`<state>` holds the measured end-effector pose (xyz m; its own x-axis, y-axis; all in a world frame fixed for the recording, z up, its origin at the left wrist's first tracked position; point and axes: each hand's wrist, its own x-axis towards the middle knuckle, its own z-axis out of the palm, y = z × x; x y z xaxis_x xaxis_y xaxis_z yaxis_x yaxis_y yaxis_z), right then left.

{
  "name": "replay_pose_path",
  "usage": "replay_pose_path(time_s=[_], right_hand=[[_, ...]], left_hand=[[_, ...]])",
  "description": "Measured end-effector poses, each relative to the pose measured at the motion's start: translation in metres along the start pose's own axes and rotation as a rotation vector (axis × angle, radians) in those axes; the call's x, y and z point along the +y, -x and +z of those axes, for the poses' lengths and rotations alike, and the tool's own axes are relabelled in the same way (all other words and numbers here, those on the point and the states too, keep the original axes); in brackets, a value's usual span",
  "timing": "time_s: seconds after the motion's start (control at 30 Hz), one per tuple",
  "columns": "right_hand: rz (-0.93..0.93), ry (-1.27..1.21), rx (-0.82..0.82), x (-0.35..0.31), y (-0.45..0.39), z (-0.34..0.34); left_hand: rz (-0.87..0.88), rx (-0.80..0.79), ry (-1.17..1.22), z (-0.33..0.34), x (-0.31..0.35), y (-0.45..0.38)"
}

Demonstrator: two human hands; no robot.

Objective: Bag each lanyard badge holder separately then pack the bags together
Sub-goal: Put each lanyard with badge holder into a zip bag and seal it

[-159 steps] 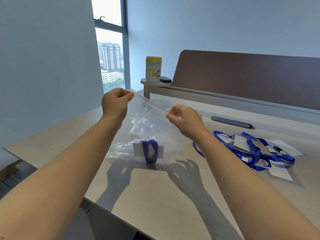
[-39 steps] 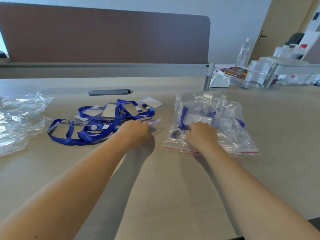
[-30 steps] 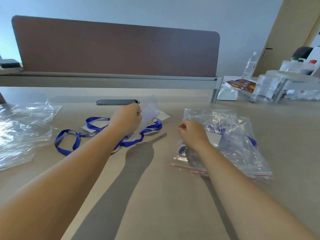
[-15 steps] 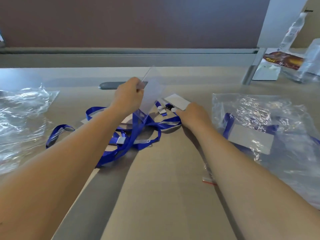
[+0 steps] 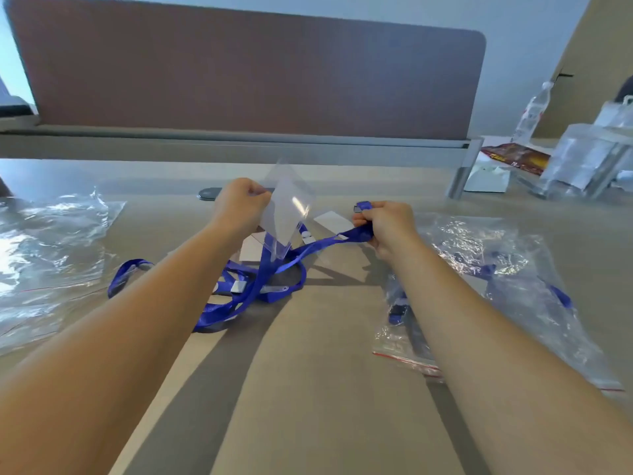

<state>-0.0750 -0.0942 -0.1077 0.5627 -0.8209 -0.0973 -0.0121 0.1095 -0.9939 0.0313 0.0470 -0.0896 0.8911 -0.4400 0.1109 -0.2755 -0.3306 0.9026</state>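
Both grips hold one lanyard point(image 5: 318, 244) aloft.

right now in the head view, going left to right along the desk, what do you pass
empty clear bags → left hand holding the clear badge holder → right hand gripping the blue lanyard strap → filled zip bags

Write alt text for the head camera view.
Over a desk, the left hand lifts a clear badge holder while the right hand pulls its blue lanyard from a tangled pile; empty bags lie left, filled bags right.
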Motion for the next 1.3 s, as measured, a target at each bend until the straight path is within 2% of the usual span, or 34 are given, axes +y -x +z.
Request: replay_pose_path(time_s=[0.13,0.27,0.43,0.6,0.73,0.9,1.03,1.3], right_hand=[[-0.027,-0.079,-0.017,-0.037,0.033,-0.007],[-0.145,0.026,-0.073,-0.063,0.061,-0.007],[-0.215,0.083,-0.274,-0.081,0.094,0.001],[-0.190,0.204,-0.521,-0.074,0.118,0.009],[-0.158,0.313,-0.585,-0.059,0.128,0.017],[-0.097,0.473,-0.613,-0.046,0.137,0.025],[-0.142,0.493,-0.633,-0.043,0.140,0.032],[-0.121,0.332,-0.678,-0.043,0.139,0.040]], left_hand=[[-0.107,-0.071,0.118,-0.015,0.014,0.024],[-0.158,-0.160,0.103,-0.033,0.028,0.046],[-0.174,-0.202,0.195,-0.048,0.040,0.066],[-0.231,-0.210,0.397,-0.062,0.041,0.085],[-0.246,-0.271,0.578,-0.071,0.030,0.096],[-0.256,-0.199,0.682,-0.079,0.019,0.100],[-0.244,-0.092,0.684,-0.081,0.019,0.100],[-0.169,-0.012,0.913,-0.121,0.016,0.089]])
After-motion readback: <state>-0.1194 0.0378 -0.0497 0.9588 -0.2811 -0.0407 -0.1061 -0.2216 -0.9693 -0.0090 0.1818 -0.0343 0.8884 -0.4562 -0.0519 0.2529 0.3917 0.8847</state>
